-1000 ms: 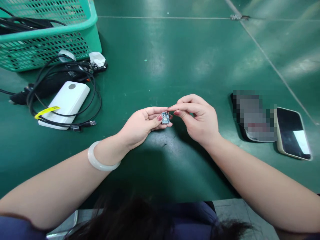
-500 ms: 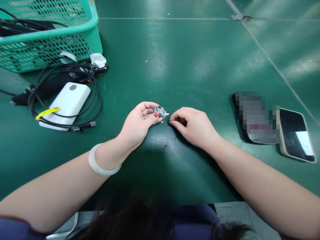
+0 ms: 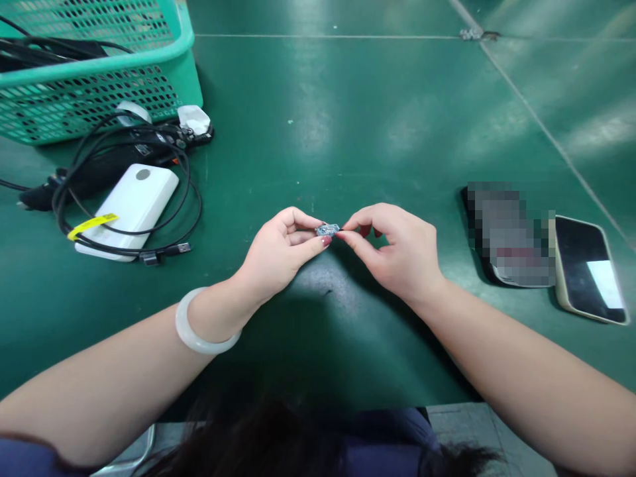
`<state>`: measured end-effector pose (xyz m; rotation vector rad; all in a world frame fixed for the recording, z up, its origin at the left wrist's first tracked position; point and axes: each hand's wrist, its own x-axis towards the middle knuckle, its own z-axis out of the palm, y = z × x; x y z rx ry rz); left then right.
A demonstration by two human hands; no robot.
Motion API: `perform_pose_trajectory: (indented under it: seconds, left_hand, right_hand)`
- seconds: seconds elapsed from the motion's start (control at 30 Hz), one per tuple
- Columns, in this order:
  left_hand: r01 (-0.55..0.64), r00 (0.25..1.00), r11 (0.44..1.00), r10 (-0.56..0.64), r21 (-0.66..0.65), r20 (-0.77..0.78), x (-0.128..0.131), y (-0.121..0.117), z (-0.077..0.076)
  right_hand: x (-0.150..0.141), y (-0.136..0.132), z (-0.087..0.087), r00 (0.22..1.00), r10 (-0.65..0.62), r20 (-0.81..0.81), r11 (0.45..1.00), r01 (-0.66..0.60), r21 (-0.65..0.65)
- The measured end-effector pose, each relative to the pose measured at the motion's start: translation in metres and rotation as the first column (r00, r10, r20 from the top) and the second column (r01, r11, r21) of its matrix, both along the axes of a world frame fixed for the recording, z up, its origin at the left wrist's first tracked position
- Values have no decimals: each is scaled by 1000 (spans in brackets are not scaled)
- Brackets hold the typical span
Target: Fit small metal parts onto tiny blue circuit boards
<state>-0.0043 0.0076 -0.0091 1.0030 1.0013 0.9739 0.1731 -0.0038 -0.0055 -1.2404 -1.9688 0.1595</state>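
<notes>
A small blue-grey circuit board (image 3: 328,230) is pinched between the thumb and fingers of my left hand (image 3: 278,255), above the green tabletop. My right hand (image 3: 400,248) has its thumb and forefinger pressed together at the board's right end. Something tiny and dark shows at those fingertips; I cannot make out what it is. The two hands face each other, with the board bridging the gap. A pale bangle (image 3: 191,328) circles the left wrist.
On the left, a white power bank (image 3: 132,205) lies under a coiled black cable (image 3: 199,199). Behind it stands a green plastic basket (image 3: 186,73) holding dark cables. A blurred-out dark object (image 3: 507,228) and a phone (image 3: 589,265) lie on the right.
My right fingertips have come up to the right end of the circuit board, closing the gap. The board has shifted slightly right and turned flatter in my left fingers.
</notes>
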Motion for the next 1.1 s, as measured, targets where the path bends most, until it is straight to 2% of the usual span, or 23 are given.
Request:
perform_pose_trajectory:
  seconds: [0.2, 0.37, 0.5, 0.6, 0.7, 0.87, 1.1]
  left_hand:
    - [6, 1000, 1000, -6, -16, 18, 0, -1, 3]
    - [12, 999, 1000, -12, -16, 36, 0, -1, 1]
    - [-68, 994, 998, 68, -3, 84, -1, 3, -4]
    - [-139, 984, 990, 138, 9, 113, -1, 5, -6]
    - [-155, 984, 988, 152, 25, 96, -1, 6, -7]
    - [-104, 994, 993, 102, 57, 35, -1, 4, -6]
    - [-26, 998, 998, 29, 55, -58, 1, 2, -1]
  right_hand:
    - [0, 0, -2, 997, 37, 73, 997, -41, 59]
    - [-1, 1, -2, 1000, -4, -8, 999, 4, -54]
    - [2, 6, -5, 995, -84, -54, 987, 76, -142]
    - [3, 12, -11, 998, -28, 47, 978, 37, -203]
    - [1, 20, -16, 989, 13, 150, 970, 24, -244]
    - [-4, 26, -16, 969, -1, 246, 956, 73, -284]
    - [-5, 29, -21, 941, 1, 337, 959, 95, -267]
